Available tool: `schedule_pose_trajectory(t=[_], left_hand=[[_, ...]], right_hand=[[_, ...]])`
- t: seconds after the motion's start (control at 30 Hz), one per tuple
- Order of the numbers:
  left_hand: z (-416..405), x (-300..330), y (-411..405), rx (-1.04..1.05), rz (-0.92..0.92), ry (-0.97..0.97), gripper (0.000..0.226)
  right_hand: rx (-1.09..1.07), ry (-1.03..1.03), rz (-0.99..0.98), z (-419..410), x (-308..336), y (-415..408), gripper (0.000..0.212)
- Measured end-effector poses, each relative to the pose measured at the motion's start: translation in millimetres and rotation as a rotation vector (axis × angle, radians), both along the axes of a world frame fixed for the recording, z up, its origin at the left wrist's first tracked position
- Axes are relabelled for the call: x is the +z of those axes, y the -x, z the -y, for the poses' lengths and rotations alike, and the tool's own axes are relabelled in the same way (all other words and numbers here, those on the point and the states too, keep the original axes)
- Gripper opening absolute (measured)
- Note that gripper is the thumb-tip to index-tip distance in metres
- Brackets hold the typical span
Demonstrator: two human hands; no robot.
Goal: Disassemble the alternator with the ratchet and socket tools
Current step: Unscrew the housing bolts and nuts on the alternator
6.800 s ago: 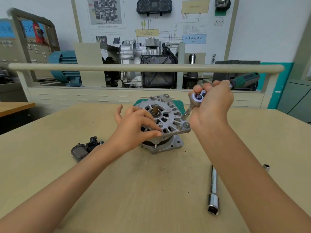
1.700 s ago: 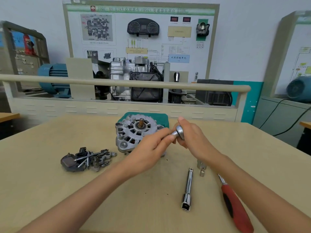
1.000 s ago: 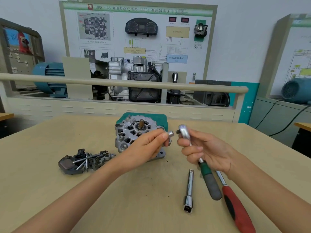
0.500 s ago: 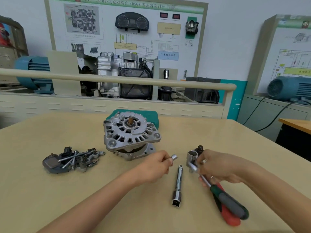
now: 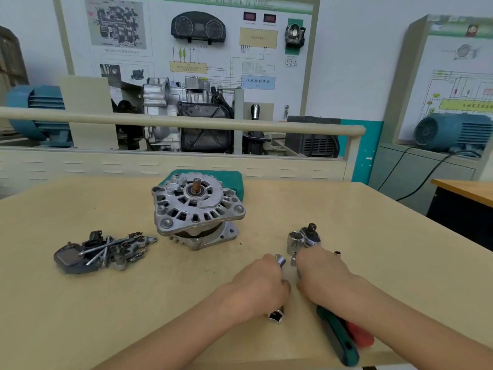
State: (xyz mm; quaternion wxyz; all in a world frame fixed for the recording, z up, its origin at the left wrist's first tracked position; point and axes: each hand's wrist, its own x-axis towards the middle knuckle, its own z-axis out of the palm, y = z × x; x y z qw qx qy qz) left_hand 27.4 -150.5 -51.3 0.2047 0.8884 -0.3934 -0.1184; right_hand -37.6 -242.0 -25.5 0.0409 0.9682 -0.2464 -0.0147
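Two hands low on table, left hand (image 5: 262, 285) gripping extension bar (image 5: 277, 315), right hand (image 5: 324, 276) (fingers curled) holding ratchet (image 5: 338, 340).

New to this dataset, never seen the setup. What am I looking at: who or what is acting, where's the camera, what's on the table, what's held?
There is no robot here. A person works with two bare hands, filmed by one wide-angle camera on their head, looking forward and down.

On the tan table stands the alternator, shaft up, with a green case behind it. To its left lies a pile of removed parts.

The left hand has its grip on a chrome extension bar, whose ends show on either side of the fingers. The right hand holds the green-handled ratchet, its head beside a large socket. Smaller sockets lie nearby, and a red handle lies under the forearm.
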Motion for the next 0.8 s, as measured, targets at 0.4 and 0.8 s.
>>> schedule_pose_trajectory(t=[0.4, 0.8], left_hand=[[17, 4, 6, -0.024, 0.053, 0.043, 0.031], [22, 9, -5, -0.135, 0.149, 0.24, 0.014]], right_hand=[[-0.054, 0.048, 0.312, 34, -14, -4, 0.015], [0.279, -0.634, 0.285, 56, 12, 19, 0.019]])
